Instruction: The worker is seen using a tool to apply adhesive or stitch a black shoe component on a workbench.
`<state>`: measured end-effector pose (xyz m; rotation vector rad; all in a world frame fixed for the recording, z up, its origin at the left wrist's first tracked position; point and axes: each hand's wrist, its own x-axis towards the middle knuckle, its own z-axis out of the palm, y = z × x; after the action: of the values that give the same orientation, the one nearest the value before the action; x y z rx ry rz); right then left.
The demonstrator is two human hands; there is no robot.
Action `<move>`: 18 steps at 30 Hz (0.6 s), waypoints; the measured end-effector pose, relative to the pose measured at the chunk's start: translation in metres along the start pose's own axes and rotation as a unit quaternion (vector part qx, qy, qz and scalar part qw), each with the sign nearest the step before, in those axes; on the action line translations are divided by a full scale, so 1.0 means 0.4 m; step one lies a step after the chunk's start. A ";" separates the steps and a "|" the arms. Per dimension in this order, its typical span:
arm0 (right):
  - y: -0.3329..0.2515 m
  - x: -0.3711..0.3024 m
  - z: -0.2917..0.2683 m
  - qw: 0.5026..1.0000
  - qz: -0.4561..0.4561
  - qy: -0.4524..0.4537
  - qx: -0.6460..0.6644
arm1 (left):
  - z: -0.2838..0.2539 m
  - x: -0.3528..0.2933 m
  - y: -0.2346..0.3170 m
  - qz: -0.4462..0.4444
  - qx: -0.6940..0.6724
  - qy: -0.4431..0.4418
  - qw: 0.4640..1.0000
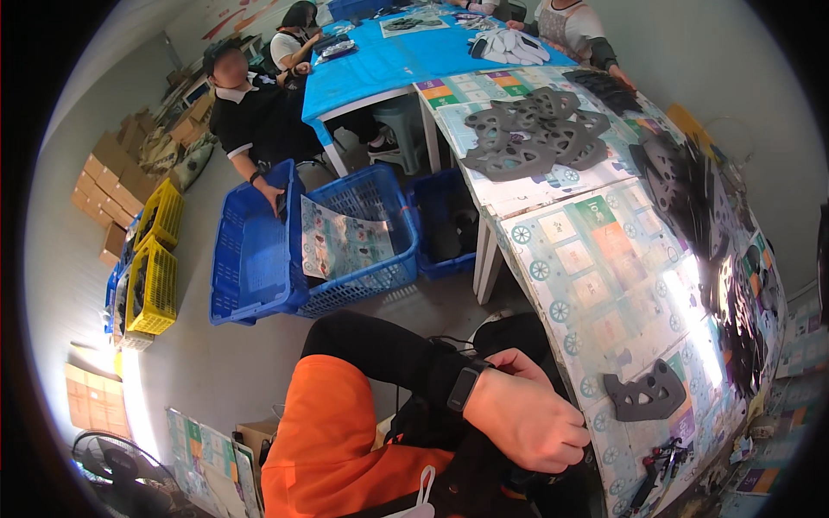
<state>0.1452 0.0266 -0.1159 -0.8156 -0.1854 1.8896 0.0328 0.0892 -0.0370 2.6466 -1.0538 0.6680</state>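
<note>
My left hand [534, 423], with a dark-banded watch at the wrist, is closed beside the near table's left edge. Its fingers curl under, and whatever they may hold is hidden. Behind that wrist shows a small part of another hand, seemingly my right hand [521, 364]; most of it is covered, so its grip cannot be made out. A grey moulded piece with cut-outs [646, 393] lies on the table to the right of my left hand. Nearer me on the tabletop are small black and red hand tools [658, 470], possibly pliers or snips.
The patterned tabletop [561, 242] bears a pile of grey moulded pieces [535, 134] and dark strips [730, 302]. Blue crates [259, 289] stand on the floor; a person in black reaches into one. White gloves [509, 47] lie on the blue-covered table [406, 56], with other people around it.
</note>
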 end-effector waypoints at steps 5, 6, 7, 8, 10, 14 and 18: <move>0.030 -0.035 -0.030 1.000 0.001 0.010 -0.002 | 0.015 -0.023 0.008 0.007 -0.035 -0.017 0.999; 0.040 -0.040 -0.041 1.000 0.003 0.010 -0.002 | 0.015 -0.030 -0.014 0.006 -0.042 -0.021 0.999; 0.031 -0.022 -0.007 1.000 -0.002 0.012 -0.001 | 0.025 -0.023 -0.001 0.012 -0.050 -0.027 0.998; 0.027 -0.030 -0.001 1.000 -0.002 0.015 -0.001 | 0.042 -0.020 0.013 0.014 -0.057 -0.030 0.998; 0.028 -0.022 -0.003 1.000 -0.003 0.020 -0.001 | 0.048 -0.022 -0.002 0.019 -0.072 -0.037 0.997; 0.039 -0.039 -0.026 1.000 -0.005 0.026 -0.003 | 0.059 -0.033 -0.016 0.027 -0.098 -0.052 0.993; 0.031 -0.024 -0.002 0.999 -0.007 0.032 -0.005 | 0.100 -0.024 0.003 0.034 -0.125 -0.067 0.989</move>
<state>0.1387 0.0123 -0.1181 -0.8790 -0.1606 1.8474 0.0390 0.0799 -0.0767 2.4752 -1.1841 0.3461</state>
